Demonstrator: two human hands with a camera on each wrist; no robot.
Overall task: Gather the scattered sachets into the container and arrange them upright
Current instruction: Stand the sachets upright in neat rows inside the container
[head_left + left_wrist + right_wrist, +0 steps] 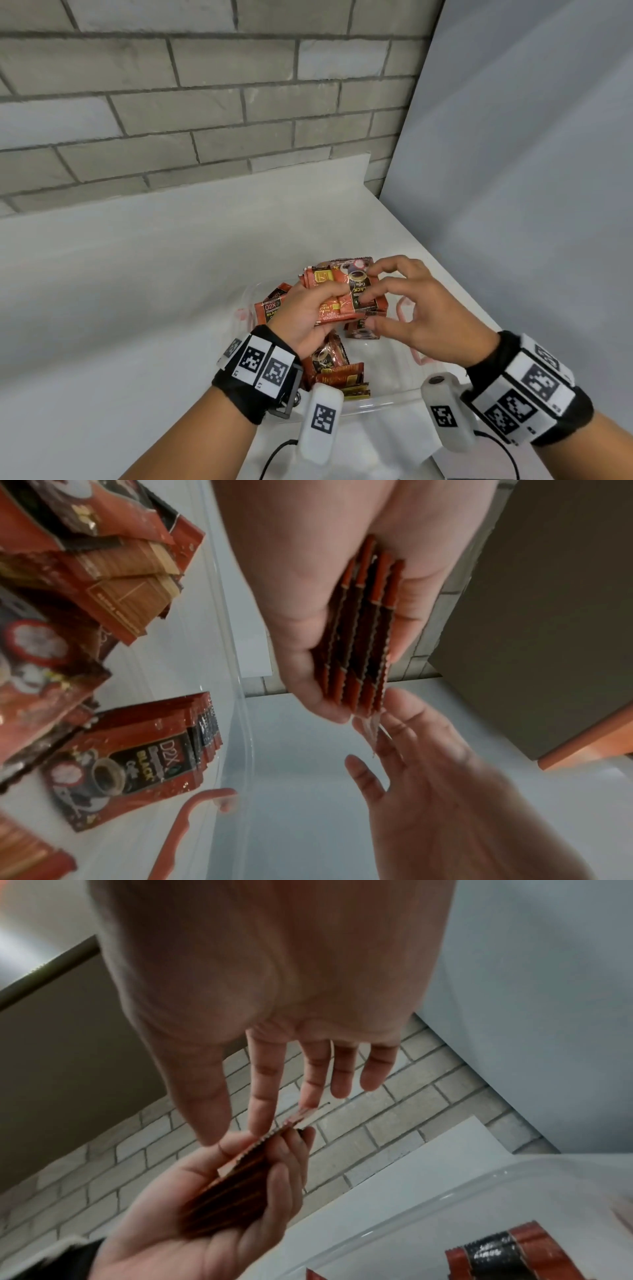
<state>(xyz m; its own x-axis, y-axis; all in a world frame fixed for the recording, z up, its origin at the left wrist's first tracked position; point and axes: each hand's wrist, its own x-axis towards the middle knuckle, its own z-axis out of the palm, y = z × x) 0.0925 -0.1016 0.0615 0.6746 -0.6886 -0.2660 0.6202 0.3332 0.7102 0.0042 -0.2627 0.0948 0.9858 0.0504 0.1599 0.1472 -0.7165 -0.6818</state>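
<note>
Squaring a sachet stack above the container

The left hand [310, 317] clamps a stack of sachets [346, 291] thumb against fingers, over the clear container [387, 402]; the right hand [419, 308], fingers spread and barely bent, taps its far edge. Thin, light and probably slick, the packets would fan out, so pinching across the flat faces seems safest.

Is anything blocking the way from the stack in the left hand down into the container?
Partly. The left hand grips the stack right above the open container, with no lid on it. Loose sachets already lie below the stack, so it could land on them. The right hand touches the stack's far edge.
</note>
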